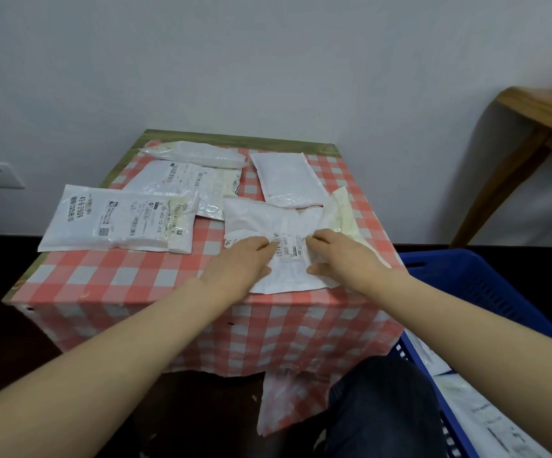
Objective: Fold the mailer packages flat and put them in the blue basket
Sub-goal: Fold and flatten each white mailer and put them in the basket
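Note:
A white mailer package (pixel 261 219) with a barcode label lies near the table's front right edge. My left hand (pixel 241 262) rests flat on its left side, fingers straight. My right hand (pixel 340 256) presses its right side, fingers stretched toward the label and thumb low on the mailer's front part. Several other white mailers lie on the table: one with a big label (pixel 116 219) at the left, one (pixel 182 180) behind it, one (pixel 198 153) at the back, one (pixel 288 180) at the back right. The blue basket (pixel 466 279) stands at the right, with flat mailers (pixel 486 414) inside.
The small table (pixel 119 279) wears a red-and-white checked cloth hanging over its front. A cream mailer (pixel 344 216) lies under the right edge of the one I press. A wooden table (pixel 539 110) stands at the far right by the white wall. My dark trouser leg (pixel 377 408) shows below.

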{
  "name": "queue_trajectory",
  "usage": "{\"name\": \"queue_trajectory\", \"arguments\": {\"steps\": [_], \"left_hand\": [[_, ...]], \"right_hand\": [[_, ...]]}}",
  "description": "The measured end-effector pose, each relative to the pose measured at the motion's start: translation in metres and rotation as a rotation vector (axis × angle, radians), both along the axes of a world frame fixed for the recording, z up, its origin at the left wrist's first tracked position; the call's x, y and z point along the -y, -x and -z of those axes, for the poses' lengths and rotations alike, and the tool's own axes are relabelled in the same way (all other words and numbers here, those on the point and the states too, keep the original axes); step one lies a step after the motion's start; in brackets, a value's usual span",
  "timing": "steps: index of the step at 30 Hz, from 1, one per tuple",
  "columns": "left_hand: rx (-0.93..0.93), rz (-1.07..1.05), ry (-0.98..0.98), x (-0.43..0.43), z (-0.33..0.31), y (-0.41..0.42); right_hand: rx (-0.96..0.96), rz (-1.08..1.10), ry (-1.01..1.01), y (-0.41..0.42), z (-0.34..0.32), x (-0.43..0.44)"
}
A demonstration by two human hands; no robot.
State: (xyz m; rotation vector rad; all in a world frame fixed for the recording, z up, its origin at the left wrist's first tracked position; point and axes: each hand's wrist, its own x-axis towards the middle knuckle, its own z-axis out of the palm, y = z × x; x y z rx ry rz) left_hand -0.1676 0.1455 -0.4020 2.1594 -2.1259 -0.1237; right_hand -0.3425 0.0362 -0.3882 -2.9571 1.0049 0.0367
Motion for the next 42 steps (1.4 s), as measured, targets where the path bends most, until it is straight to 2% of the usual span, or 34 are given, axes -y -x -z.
{"name": "queue_trajectory", "arguments": {"steps": [2,4,8,13,15,17,19,20,21,25,28,30,32,36,40,42], "left_hand": [[0.006,-0.006,-0.079,0.004,-0.001,-0.001],[0.028,-0.019,-0.073,0.009,-0.004,-0.001],[0.014,-0.076,0.013,0.015,-0.007,0.002],[0.032,-0.086,0.025,0.013,-0.005,0.004],[-0.028,-0.112,0.042,0.010,-0.008,0.003],[-0.120,-0.133,0.131,0.007,-0.018,0.003],[-0.200,-0.116,0.229,0.009,-0.029,0.002],[-0.220,-0.109,0.219,0.012,-0.033,0.002],[-0.205,-0.104,0.153,0.017,-0.037,0.001],[-0.037,-0.011,-0.197,0.039,-0.034,-0.001],[0.038,0.017,-0.281,0.049,-0.023,-0.008],[0.039,-0.006,-0.315,0.052,-0.016,-0.012],[-0.014,-0.046,-0.309,0.053,-0.012,-0.014],[-0.062,-0.131,-0.136,0.045,-0.013,-0.012],[0.002,-0.071,-0.034,0.040,-0.013,-0.005],[-0.030,0.016,-0.018,0.042,-0.012,-0.002]], "right_hand": [[-0.020,0.031,-0.075,-0.002,0.001,0.004],[-0.029,0.074,-0.115,-0.007,-0.001,0.008],[-0.046,0.117,-0.059,-0.016,-0.009,0.010],[-0.059,0.110,-0.003,-0.012,-0.004,0.006],[-0.057,0.107,-0.001,-0.007,-0.001,0.005],[0.043,0.103,-0.087,-0.001,-0.008,0.007],[0.289,0.159,-0.234,-0.001,-0.022,0.012],[0.352,0.167,-0.242,-0.004,-0.027,0.016],[0.341,0.141,-0.204,-0.007,-0.030,0.021],[-0.005,0.053,-0.147,-0.030,-0.022,0.034],[-0.172,0.025,-0.098,-0.038,-0.019,0.043],[-0.219,0.042,-0.094,-0.040,-0.020,0.046],[-0.184,0.067,-0.078,-0.043,-0.020,0.045],[0.023,0.109,-0.155,-0.038,-0.011,0.041],[-0.032,0.036,0.035,-0.035,-0.006,0.032],[0.003,-0.021,-0.013,-0.040,-0.006,0.032]]}}
